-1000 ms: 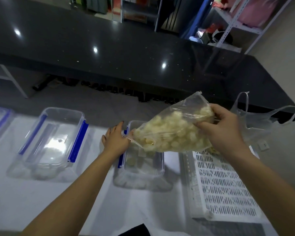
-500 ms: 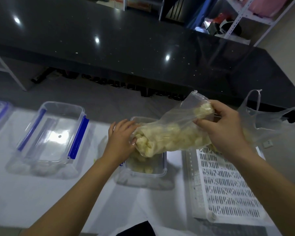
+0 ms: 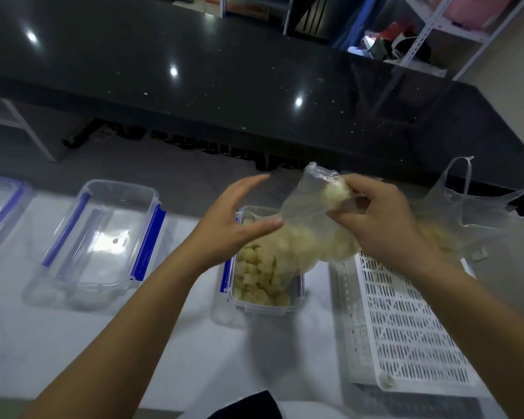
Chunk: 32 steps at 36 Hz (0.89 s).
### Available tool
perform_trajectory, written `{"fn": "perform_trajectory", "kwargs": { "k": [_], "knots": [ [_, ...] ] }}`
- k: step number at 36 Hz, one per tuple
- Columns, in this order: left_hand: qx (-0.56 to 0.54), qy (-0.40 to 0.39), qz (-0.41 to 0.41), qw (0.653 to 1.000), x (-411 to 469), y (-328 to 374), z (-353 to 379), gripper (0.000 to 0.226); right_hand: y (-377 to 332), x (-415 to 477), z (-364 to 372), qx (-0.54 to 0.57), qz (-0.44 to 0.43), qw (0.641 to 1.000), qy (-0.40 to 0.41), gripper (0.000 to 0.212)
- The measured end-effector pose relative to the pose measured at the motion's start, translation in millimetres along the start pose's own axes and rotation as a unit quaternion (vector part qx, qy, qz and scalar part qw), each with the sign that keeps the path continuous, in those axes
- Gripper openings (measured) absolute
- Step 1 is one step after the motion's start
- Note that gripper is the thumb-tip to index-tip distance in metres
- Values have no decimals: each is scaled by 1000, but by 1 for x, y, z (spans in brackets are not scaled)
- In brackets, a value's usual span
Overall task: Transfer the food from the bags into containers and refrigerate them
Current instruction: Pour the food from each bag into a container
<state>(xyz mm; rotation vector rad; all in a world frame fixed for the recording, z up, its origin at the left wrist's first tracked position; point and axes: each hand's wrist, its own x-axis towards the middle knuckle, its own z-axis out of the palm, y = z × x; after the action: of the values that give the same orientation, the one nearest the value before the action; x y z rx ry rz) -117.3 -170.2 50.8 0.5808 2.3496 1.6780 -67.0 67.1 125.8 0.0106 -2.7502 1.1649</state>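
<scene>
Right hand (image 3: 384, 225) pinches the floppy bag (image 3: 309, 207) by its bottom, left hand (image 3: 233, 219) spread open beside it. Thin plastic looks slippery; banana slices (image 3: 260, 276) look mushy, so I'd grip the corners.

The scene is dim overall with a cool, bluish cast. 3 small bright glare spots sit on the glossy black counter (image 3: 254, 71) at 12 o'clock, reflections of overhead lights. A softer glare patch shines on the lid of the empty clear container (image 3: 103, 237) at 9 o'clock. The white table (image 3: 73, 343) reads grey, with faint shadows under the containers and arms. The left hand (image 3: 233, 219) is smeared by motion blur, fingertips worst. Wide-angle distortion bends the counter edge and shelving (image 3: 436, 31) toward 1 o'clock. Fine detail is soft and noisy in dark areas.
</scene>
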Motion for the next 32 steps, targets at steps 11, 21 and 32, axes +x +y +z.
{"fn": "perform_trajectory", "kwargs": {
  "k": [11,21,32],
  "knots": [
    [-147,-6,31,989,38,37,11,14,-6,0,9,6,-8,999,-49,31],
    [-177,61,60,981,40,42,1,11,30,-8,18,-9,71,997,-42,22],
    [-212,55,50,975,38,40,2,9,47,-30,36,155,148,975,-56,22]
  ]
}}
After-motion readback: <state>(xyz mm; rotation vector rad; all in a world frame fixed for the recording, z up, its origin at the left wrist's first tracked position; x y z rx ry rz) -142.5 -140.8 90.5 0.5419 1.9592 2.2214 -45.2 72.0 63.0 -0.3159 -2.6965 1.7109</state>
